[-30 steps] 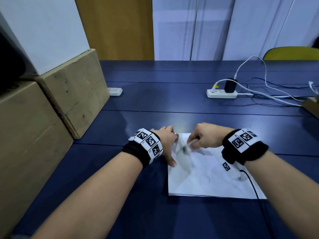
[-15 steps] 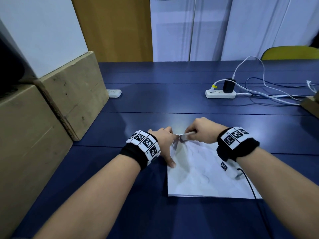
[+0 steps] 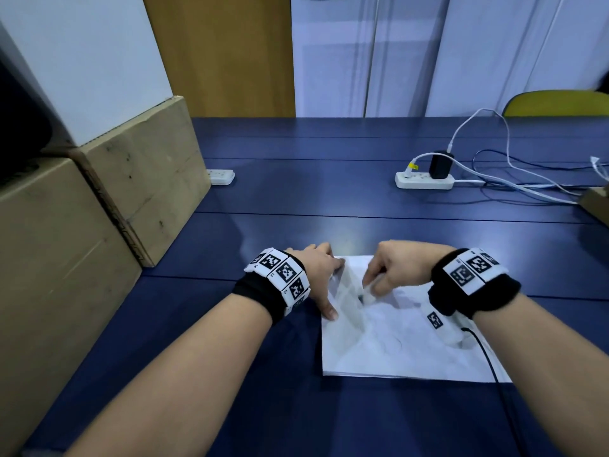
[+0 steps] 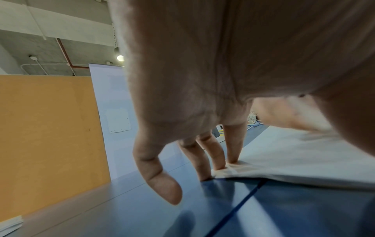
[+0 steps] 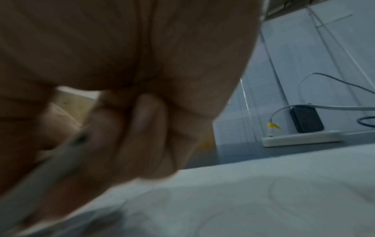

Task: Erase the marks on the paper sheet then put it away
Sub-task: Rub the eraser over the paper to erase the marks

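A white paper sheet (image 3: 395, 344) with faint pencil marks lies on the blue table (image 3: 296, 199) in front of me. My left hand (image 3: 321, 275) presses straight fingers (image 4: 233, 150) onto the sheet's far left corner, and the thumb rests at its left edge. My right hand (image 3: 395, 268) has its fingers curled round a pale stick-shaped eraser (image 3: 369, 290) whose tip touches the upper left part of the sheet. In the right wrist view the eraser (image 5: 50, 163) is blurred and the paper sheet (image 5: 263, 192) fills the lower half.
Cardboard boxes (image 3: 141, 173) stand along the left side of the table. A white power strip (image 3: 423, 180) with a black charger and cables lies at the far right. A small white block (image 3: 220, 176) sits by the boxes. A yellow chair back (image 3: 557, 102) shows behind.
My right hand has rubbed the eraser back and forth, up toward the left hand's fingertips and back down onto the sheet. The left hand has stayed pressed on the corner.
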Demonstrator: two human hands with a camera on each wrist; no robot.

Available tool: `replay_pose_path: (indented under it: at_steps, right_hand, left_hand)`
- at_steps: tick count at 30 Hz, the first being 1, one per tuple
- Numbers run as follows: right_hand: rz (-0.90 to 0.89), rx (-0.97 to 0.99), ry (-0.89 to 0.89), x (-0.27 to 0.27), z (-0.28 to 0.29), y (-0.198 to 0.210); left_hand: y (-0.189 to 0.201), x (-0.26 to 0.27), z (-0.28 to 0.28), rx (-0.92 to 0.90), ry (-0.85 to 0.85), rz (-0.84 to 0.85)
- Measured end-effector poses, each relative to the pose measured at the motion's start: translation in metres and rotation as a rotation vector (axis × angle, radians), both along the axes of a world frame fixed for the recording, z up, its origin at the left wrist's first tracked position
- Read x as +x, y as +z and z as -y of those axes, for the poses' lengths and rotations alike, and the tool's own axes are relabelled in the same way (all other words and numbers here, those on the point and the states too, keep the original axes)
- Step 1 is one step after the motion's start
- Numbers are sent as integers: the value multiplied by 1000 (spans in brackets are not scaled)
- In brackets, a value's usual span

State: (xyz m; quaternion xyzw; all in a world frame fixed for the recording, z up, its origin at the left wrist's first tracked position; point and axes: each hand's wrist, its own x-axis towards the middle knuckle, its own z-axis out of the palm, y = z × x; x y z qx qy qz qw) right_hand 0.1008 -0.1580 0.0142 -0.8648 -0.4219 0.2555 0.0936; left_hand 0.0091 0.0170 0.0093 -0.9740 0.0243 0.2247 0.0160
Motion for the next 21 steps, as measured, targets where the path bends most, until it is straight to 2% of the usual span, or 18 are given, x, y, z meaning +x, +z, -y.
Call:
replay_pose_path:
  at_steps: [2, 5, 7, 9, 12, 13, 17, 19, 21]
  right_hand:
    - [-3, -26, 27, -2, -1, -1]
    - [194, 102, -66, 10, -6, -5]
    - [236, 137, -101, 13, -7, -6]
    - [155, 94, -73, 9, -4, -3]
    - [-64, -21, -7, -2, 2, 0]
    - [-62, -26, 5, -2, 1, -1]
    - [207, 114, -101, 10, -7, -6]
    - [228, 128, -134, 12, -9, -7]
    - [142, 90, -97, 7, -7, -5]
  left_hand:
    - [1, 1, 1, 6, 2, -12]
    - [1, 1, 1, 14, -4, -12]
    - [1, 0, 1, 11, 2, -12]
    - [1, 0, 0, 7, 2, -13]
    - [1, 0, 1, 8, 2, -16]
    - [1, 0, 2, 10, 4, -18]
    - [1, 1, 2, 18, -2, -18]
    - [1, 2, 2, 23, -5, -14]
    - [0, 2, 3, 41, -15, -12]
